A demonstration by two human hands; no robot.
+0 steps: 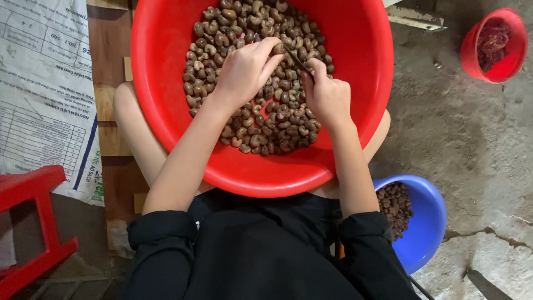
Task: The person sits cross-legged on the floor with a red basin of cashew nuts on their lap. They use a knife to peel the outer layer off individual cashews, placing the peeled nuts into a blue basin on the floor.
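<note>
While my left hand (244, 69) is pinching one cashew nut (279, 49) over the red basin (361, 83) on my lap, my right hand (325, 94) is gripping a thin dark tool (298, 61) against it. Risk: the tip is working close to my fingers and could slip. Nuts are filling the basin; a blue bowl (430, 222) is holding darker ones, a small red bucket (472, 50) reddish scraps.

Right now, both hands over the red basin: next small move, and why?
Probably work the thin tool into the cashew nut: the left hand pinches that nut at its fingertips, and the right hand has the tool's tip against it, over the red basin.
</note>
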